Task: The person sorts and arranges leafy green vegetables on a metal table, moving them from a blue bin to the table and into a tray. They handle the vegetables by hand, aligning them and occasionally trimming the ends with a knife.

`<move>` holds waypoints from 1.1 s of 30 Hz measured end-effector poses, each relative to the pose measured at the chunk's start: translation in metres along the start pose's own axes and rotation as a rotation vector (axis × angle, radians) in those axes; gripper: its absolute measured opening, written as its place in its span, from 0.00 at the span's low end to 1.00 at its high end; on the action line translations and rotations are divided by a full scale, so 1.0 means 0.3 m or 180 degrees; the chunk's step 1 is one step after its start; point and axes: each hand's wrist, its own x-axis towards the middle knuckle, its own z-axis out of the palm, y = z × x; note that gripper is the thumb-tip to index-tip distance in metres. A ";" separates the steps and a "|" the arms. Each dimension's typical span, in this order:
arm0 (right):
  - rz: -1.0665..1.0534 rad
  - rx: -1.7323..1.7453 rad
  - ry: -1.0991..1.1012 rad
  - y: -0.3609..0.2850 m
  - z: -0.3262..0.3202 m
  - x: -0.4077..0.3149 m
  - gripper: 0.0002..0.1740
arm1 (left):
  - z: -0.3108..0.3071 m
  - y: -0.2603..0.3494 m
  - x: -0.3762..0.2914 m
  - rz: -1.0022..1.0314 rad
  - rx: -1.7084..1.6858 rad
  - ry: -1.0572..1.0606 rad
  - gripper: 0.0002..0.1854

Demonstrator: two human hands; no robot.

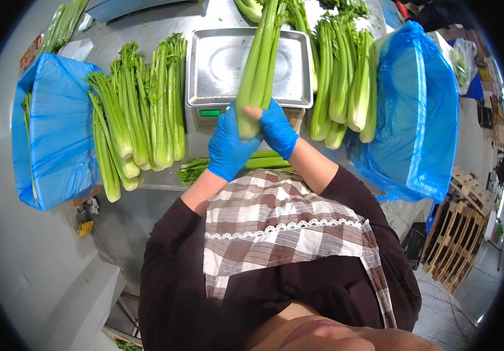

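Observation:
Both of my hands wear blue gloves and hold one bunch of celery by its pale base. My left hand wraps the base from the left and below. My right hand grips it from the right, a bare thumb tip lying across the stalks. The celery's upper stalks extend over the steel tray of a weighing scale, whose green display shows at its front. Whether the bunch touches the tray I cannot tell. Behind my wrists, more celery lies crosswise along the table's near edge.
Several celery bunches lie left of the scale, and several more to its right. A blue-lined container stands at the far left, another at the right. Wooden pallets stand on the floor at right.

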 end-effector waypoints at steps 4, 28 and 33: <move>0.0339 0.1077 -0.0454 -0.012 -0.098 -0.001 0.32 | -0.029 -0.053 0.066 0.0316 -0.1066 -0.0259 0.39; -0.2130 -0.2539 0.2528 -0.049 -0.391 -0.153 0.31 | 0.049 -0.189 0.598 -0.1271 -0.2778 -0.0370 0.22; -0.1282 -0.5060 0.3303 -0.217 -0.532 -0.226 0.45 | 0.008 -0.309 0.724 -0.1303 -0.2231 -0.0495 0.27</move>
